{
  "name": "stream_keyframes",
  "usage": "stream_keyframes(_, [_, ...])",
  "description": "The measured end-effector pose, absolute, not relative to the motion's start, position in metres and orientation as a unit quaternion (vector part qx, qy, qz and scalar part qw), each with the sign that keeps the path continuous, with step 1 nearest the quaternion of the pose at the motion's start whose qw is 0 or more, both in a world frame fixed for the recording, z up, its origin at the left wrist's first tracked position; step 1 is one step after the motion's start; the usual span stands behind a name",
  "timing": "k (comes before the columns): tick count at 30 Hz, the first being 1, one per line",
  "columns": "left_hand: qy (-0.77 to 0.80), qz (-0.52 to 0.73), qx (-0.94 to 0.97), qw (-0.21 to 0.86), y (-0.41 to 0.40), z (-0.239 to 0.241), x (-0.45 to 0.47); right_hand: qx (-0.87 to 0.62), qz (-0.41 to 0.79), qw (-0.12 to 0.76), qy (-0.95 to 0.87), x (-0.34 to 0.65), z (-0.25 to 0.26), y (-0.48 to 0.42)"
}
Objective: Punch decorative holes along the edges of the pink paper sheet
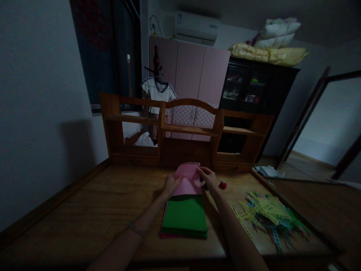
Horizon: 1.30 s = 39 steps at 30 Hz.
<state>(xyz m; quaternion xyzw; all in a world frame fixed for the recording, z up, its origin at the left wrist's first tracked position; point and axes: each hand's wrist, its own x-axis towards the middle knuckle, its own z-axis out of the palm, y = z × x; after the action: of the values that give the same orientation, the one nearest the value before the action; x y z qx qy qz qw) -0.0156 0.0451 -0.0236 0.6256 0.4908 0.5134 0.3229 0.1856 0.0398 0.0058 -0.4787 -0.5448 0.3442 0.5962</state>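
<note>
A pink paper sheet with a row of punched holes along its far edge is held up between both hands. My left hand grips its left side, the thumb lying over the paper. At the upper right corner my right hand pinches the sheet between thumb and fingers. Beneath and nearer to me lies a stack of green paper, with a pink edge showing under it. A small red object sits just right of my right hand. Something dark beside that hand is mostly hidden by it.
Cut, hole-punched strips in yellow, green and blue are heaped on the right of the wooden table. A wooden shelf unit stands along the table's far edge. A wall borders the left side.
</note>
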Motion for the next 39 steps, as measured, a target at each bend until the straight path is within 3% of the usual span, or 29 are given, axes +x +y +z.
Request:
stream_keyframes(19, [0.459, 0.526, 0.637, 0.326, 0.045, -0.026, -0.016, -0.477, 0.32, 0.591, -0.567, 0.189, 0.006, 0.042])
stream_keyframes(29, [0.517, 0.505, 0.618, 0.31, 0.047, -0.026, -0.017, -0.484, 0.303, 0.603, -0.557, 0.185, 0.01, 0.039])
stream_keyframes(35, [0.521, 0.52, 0.593, 0.327, 0.051, -0.029, -0.018, -0.481, 0.218, 0.693, -0.491, 0.205, 0.012, 0.04])
stream_keyframes(39, [0.507, 0.525, 0.59, 0.345, 0.052, -0.031, -0.019, -0.498, 0.218, 0.693, -0.473, 0.215, 0.006, 0.043])
